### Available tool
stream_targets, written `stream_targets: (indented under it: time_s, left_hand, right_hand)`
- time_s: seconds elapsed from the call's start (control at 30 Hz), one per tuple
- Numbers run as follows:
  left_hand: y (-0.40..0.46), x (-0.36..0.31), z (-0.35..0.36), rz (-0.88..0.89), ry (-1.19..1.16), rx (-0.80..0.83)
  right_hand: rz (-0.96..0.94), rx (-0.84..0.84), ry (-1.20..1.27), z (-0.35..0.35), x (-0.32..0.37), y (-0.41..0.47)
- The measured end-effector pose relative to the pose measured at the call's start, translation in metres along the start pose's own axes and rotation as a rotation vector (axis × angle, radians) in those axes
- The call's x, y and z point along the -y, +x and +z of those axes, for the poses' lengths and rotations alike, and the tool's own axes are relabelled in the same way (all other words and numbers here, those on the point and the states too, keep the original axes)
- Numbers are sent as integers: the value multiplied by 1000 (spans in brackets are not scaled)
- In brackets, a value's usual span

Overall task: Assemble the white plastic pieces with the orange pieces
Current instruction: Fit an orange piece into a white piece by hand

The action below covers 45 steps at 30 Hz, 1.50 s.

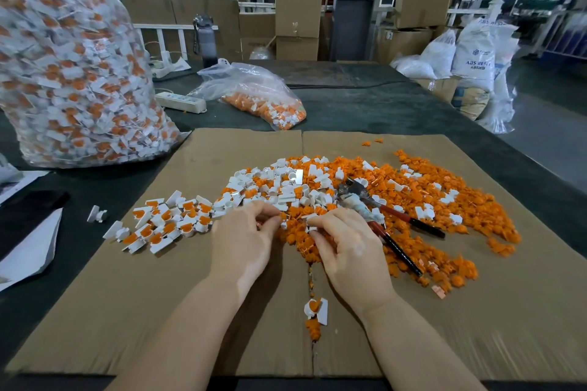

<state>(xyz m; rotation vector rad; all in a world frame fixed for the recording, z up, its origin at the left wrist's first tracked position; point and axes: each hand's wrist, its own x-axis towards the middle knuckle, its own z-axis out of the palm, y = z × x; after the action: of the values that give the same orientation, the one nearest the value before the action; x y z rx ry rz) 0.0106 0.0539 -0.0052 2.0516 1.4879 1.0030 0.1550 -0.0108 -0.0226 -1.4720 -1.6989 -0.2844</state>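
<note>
A heap of loose white plastic pieces (pixel 286 182) lies mid-cardboard, merging on the right into a wide spread of orange pieces (pixel 444 209). Joined white-and-orange pieces (pixel 165 219) lie in a group at the left. My left hand (pixel 246 241) has its fingers curled at the heap's near edge, pinching a small piece (pixel 283 220) that is mostly hidden. My right hand (pixel 346 246) pinches a white piece (pixel 312 228) close beside it. One joined piece (pixel 316 309) lies near me between my forearms, with an orange piece (pixel 313 327) just below it.
Red-and-black-handled pliers (pixel 386 217) lie on the orange spread just right of my right hand. A big clear bag of joined pieces (pixel 70 67) stands at the left, a smaller bag (pixel 263 98) behind the cardboard sheet (pixel 127 295). A power strip (pixel 180 102) and a bottle (pixel 205 41) stand farther back.
</note>
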Motion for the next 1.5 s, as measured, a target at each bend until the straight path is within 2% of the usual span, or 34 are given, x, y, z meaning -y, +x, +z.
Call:
stream_targets:
  time_s: [0.1, 0.23, 0.33, 0.47, 0.57, 0.7, 0.8, 0.93, 1.07, 1.13, 1.27, 1.37, 1.5]
  left_hand:
    - [-5, -13, 5, -74, -237, 112]
    - [-11, -18, 11, -210, -450, 176]
    - [-12, -17, 10, -230, -505, 213]
    - [-10, -18, 6, -138, -496, 244]
    - [-5, -15, 2, -94, -400, 201]
    - [6, 0, 0, -65, -58, 30]
    - [9, 5, 3, -20, 93, 38]
    - [11, 8, 8, 12, 128, 56]
    - [7, 7, 6, 33, 140, -7]
    - [4, 1, 6, 47, 58, -35]
    - [0, -13, 13, -57, -325, 44]
    - [-5, -18, 21, -106, -528, 85]
    - [-11, -14, 27, -146, -652, 136]
  right_hand:
    - [-12, 19, -2, -1, 2, 0]
    - [-14, 15, -33, -3, 1, -1]
    - [-21, 32, -64, -2, 2, -1]
    - [-8, 14, -54, 0, 3, -1]
    - [46, -32, -23, -1, 0, -1]
    - [93, -77, 10, -1, -2, 0]
    - [83, -90, 29, 0, -2, 0]
    - [103, -72, 68, -1, -1, -1]
    - [136, -68, 89, -2, 0, -1]
    - [152, -66, 99, -3, 1, 0]
    - [211, -51, 102, -2, 1, 1]
    - [242, -64, 100, -3, -1, 0]
    - [245, -64, 99, -2, -2, 0]
